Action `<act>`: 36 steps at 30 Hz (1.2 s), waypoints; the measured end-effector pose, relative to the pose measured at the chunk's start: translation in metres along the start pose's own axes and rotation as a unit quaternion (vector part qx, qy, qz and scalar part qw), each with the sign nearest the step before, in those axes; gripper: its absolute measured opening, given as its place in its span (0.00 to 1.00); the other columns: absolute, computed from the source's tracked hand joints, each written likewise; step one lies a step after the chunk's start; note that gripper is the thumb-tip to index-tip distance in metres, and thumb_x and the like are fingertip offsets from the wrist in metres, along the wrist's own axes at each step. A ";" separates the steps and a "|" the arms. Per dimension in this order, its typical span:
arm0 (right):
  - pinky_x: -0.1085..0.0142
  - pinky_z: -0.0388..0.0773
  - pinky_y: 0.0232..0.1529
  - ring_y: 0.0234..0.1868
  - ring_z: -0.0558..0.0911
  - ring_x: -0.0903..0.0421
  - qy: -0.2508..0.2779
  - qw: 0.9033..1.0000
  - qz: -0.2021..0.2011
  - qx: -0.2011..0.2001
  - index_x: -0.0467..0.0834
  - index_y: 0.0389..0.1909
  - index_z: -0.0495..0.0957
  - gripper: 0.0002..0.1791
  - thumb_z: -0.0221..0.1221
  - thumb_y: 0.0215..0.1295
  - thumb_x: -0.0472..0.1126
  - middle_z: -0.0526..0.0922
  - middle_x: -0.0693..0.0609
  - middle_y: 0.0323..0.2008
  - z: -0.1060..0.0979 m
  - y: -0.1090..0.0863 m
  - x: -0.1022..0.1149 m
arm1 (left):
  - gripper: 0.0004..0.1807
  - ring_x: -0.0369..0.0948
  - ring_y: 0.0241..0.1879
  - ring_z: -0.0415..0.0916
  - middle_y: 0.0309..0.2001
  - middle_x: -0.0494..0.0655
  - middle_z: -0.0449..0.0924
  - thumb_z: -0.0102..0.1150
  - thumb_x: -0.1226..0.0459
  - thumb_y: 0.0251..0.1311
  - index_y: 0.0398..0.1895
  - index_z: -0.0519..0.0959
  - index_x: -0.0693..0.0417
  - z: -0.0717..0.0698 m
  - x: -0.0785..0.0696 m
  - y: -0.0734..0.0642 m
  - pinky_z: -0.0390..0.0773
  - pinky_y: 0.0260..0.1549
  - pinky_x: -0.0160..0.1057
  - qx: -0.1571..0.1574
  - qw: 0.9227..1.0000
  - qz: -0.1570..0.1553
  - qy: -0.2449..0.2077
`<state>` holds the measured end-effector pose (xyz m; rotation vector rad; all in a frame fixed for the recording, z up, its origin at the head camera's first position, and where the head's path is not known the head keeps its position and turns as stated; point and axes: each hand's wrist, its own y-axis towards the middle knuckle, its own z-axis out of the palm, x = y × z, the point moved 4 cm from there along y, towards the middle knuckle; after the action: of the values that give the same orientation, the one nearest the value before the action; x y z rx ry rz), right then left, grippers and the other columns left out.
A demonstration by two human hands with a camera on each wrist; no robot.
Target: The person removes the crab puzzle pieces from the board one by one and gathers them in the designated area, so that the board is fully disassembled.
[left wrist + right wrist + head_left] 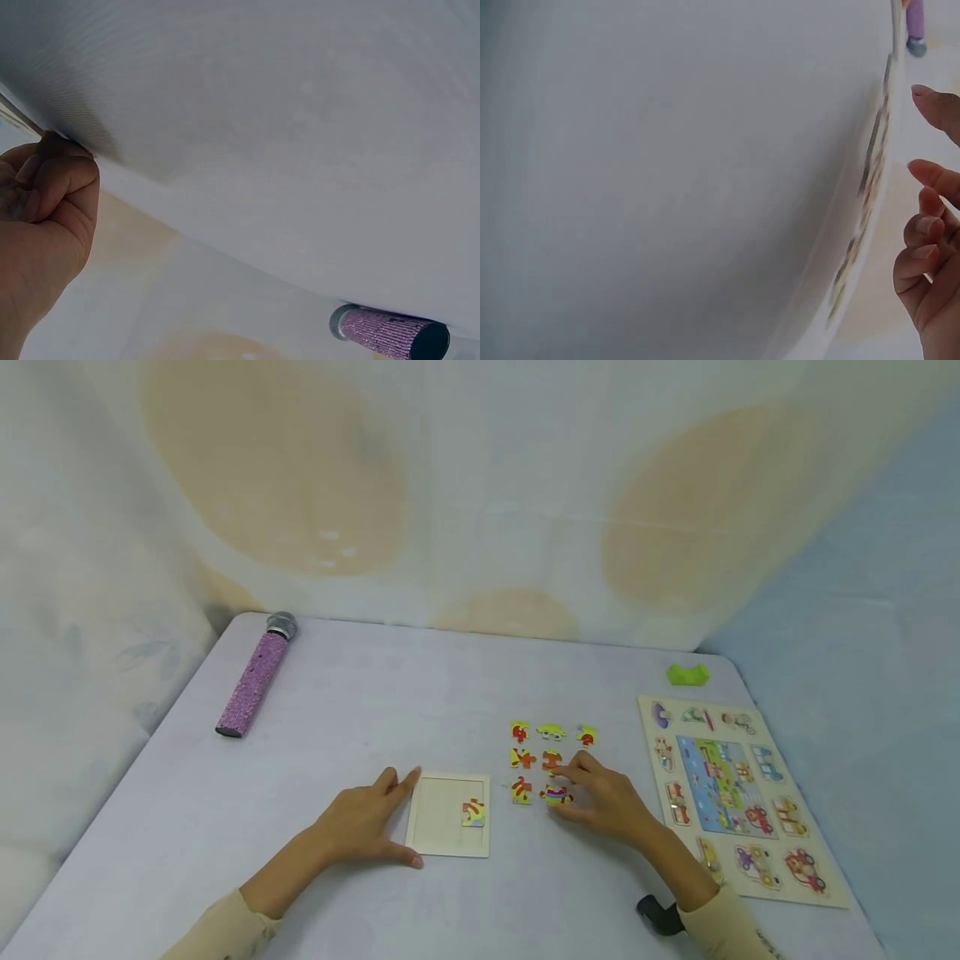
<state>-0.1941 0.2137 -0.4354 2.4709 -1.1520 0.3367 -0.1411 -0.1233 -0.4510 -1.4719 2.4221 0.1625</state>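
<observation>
In the head view, a shallow square wooden puzzle tray (437, 827) lies before the person, with one yellow, red and white piece (473, 812) at its right side. The left hand (366, 817) holds the tray by its left side, index fingertip at the upper corner and thumb at the lower one. Its other fingers look curled in the left wrist view. To the right of the tray, the right hand (606, 800) hovers over loose pieces, thumb and index finger apart. Between them lies a rainbow-striped piece (557, 795); an orange piece (552, 761) is just by the index fingertip.
Several more loose pieces (522, 758) lie in rows beside the tray. A large picture puzzle board (716, 852) lies at the right, partly under the right forearm. Behind it is a green object (687, 675). A purple microphone (255, 681) lies far left; a black object (660, 915) is near the right sleeve.
</observation>
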 end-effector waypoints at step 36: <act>0.79 0.64 0.27 0.28 0.69 0.67 0.022 0.992 -0.088 0.090 0.47 0.44 0.85 0.20 0.73 0.53 0.53 0.71 0.57 0.39 0.047 0.047 0.081 | 0.67 0.33 0.23 0.60 0.42 0.42 0.63 0.66 0.25 0.33 0.74 0.63 0.58 0.000 -0.001 0.000 0.63 0.21 0.30 -0.003 1.000 0.005 0.000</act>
<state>-0.1771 0.1101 -0.4357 2.6831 -0.9120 0.4581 -0.1403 -0.1228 -0.4510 -1.4631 2.4305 0.1730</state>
